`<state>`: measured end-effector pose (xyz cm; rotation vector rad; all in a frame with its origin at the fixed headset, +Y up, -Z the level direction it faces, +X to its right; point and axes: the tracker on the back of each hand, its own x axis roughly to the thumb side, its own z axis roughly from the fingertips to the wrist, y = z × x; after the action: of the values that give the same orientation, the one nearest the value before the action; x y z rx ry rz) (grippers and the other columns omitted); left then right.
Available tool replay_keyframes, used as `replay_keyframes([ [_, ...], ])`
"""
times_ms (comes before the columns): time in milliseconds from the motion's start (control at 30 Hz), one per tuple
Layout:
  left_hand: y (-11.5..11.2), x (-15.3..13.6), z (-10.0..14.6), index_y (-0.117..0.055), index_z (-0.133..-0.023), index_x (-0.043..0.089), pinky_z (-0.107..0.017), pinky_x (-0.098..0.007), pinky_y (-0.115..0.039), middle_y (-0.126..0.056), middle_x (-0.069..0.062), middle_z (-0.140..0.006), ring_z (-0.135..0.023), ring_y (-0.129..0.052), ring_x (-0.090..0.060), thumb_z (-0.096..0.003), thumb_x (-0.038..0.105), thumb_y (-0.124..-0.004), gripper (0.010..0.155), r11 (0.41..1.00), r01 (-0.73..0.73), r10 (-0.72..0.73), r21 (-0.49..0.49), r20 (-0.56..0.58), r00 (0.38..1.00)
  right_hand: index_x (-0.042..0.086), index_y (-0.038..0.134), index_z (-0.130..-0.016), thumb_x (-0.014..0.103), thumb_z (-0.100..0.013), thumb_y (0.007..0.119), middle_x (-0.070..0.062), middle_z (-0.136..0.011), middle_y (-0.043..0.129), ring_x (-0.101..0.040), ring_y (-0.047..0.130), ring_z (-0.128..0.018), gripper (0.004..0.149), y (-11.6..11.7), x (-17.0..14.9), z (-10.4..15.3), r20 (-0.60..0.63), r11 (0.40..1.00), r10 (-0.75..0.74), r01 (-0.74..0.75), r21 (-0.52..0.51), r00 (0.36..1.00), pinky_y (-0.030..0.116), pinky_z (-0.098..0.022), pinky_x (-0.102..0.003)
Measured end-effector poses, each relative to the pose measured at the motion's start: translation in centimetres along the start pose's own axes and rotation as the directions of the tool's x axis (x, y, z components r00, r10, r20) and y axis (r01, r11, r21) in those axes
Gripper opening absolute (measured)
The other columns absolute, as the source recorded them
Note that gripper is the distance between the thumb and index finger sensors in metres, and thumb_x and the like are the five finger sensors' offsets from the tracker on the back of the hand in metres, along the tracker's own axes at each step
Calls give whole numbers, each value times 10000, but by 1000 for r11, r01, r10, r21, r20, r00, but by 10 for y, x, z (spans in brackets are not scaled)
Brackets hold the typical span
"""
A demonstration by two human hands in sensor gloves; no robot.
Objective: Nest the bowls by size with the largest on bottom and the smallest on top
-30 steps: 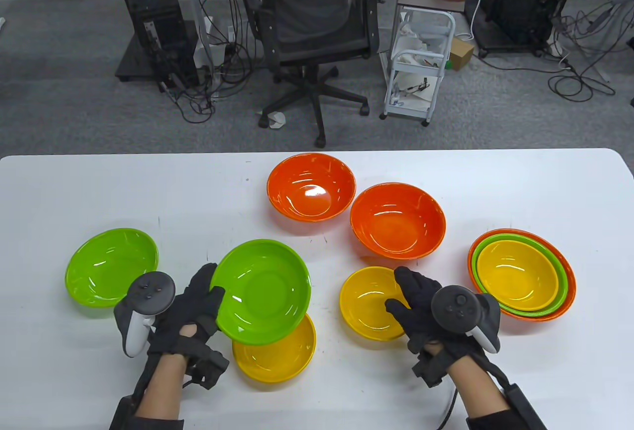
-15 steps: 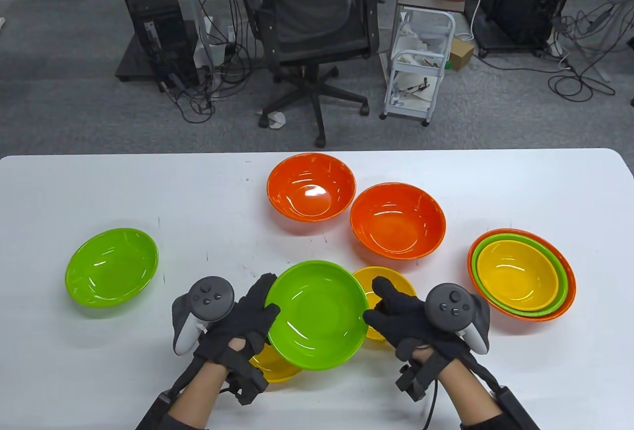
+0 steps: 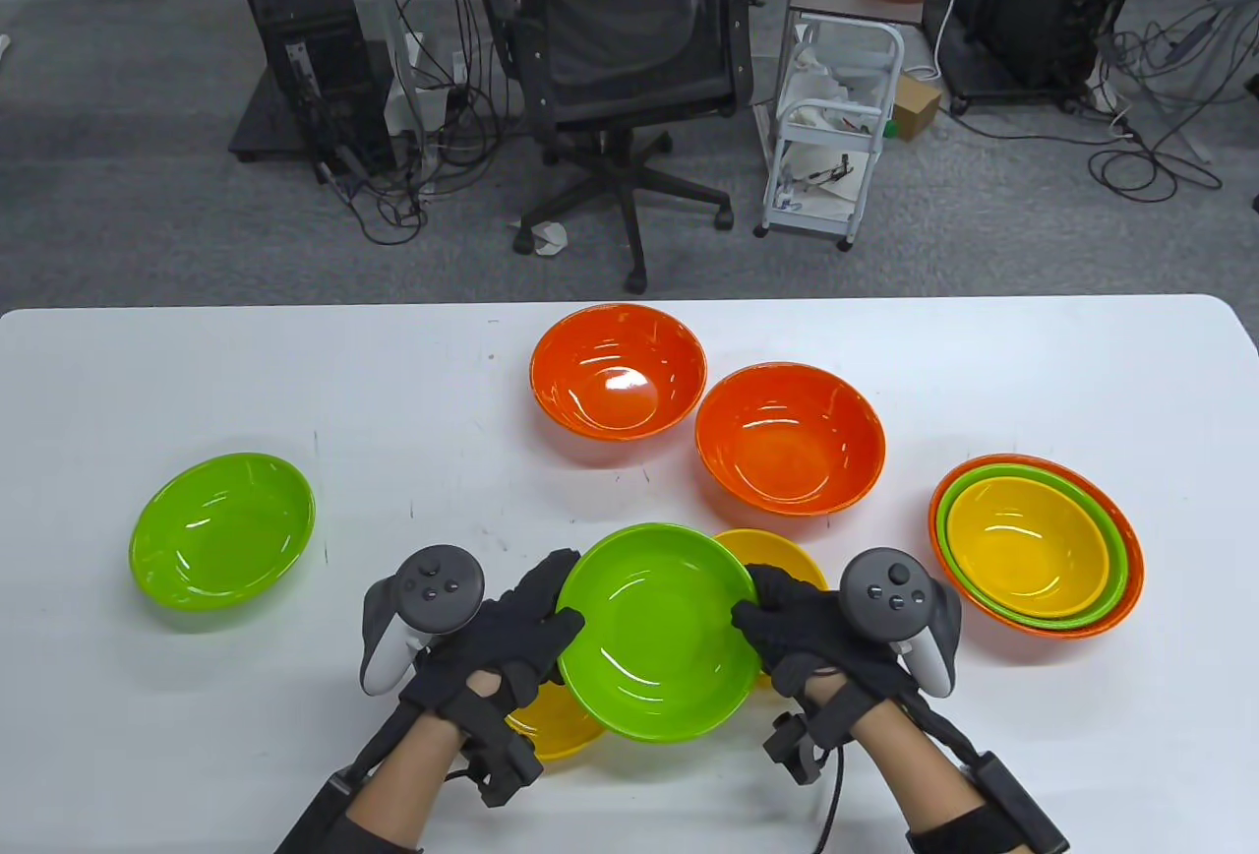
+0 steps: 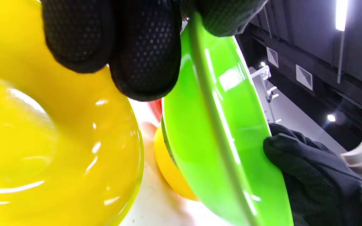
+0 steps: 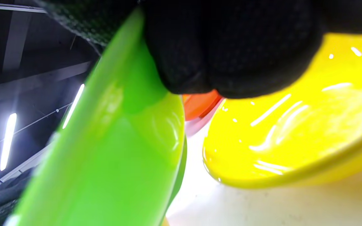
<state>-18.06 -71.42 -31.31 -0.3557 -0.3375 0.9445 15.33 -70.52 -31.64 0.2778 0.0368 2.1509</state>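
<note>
A green bowl point(image 3: 657, 631) is held above the near middle of the white table point(image 3: 393, 421), gripped at opposite rims by both hands. The left hand point(image 3: 492, 642) pinches its left rim: in the left wrist view the fingers point(image 4: 143, 53) lie under the bowl's outer wall with the thumb over the lip. The right hand point(image 3: 821, 633) pinches the right rim the same way, fingers point(image 5: 231, 47) pressed together beneath the wall. The bowl hides much of two yellow bowls standing on the table, one point(image 3: 556, 726) under its near-left edge and one point(image 3: 777, 554) just behind its right edge.

Farther back stand two orange bowls point(image 3: 618, 372) point(image 3: 790, 438), just beside each other. At the right sits a finished nest point(image 3: 1036, 544), yellow in green in orange. A second green bowl point(image 3: 223, 529) lies well apart at the left.

Beyond the table is grey carpet with a black office chair point(image 3: 629, 37), a white trolley point(image 3: 831, 136) and tangled cables point(image 3: 1151, 155).
</note>
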Motion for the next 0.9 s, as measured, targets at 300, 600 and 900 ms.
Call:
replay_keyframes([
  [300,34,-6,19,-592,-1089,168,-479,-465,-873,-889,-130,-863,-570,-1034,-285,-540,419,-690,611,980,126,-137,152,62,989,-88,701,-884,275,-478,784,-164,-436,931,-381,925,-248,550,-34,2,-22,-82,983,-41,25,-180,996,785,-242,-523],
  [600,66,-20,43,-598,-1098,209,-625,-596,-779,-821,-135,-983,-787,-955,-370,-540,482,-674,627,857,473,-478,206,-29,878,-78,623,-941,271,-487,759,-171,-467,914,-385,912,-278,589,-69,-15,-52,-243,916,-100,-7,-402,965,773,-266,-526],
  [900,78,-43,48,-595,-1102,219,-685,-671,-680,-761,-137,-1048,-899,-872,-410,-527,520,-676,653,857,454,-443,245,-103,891,-70,580,-966,269,-485,767,-185,-499,905,-397,908,-304,618,-90,-34,-76,-393,853,-212,-27,-521,895,768,-285,-531],
])
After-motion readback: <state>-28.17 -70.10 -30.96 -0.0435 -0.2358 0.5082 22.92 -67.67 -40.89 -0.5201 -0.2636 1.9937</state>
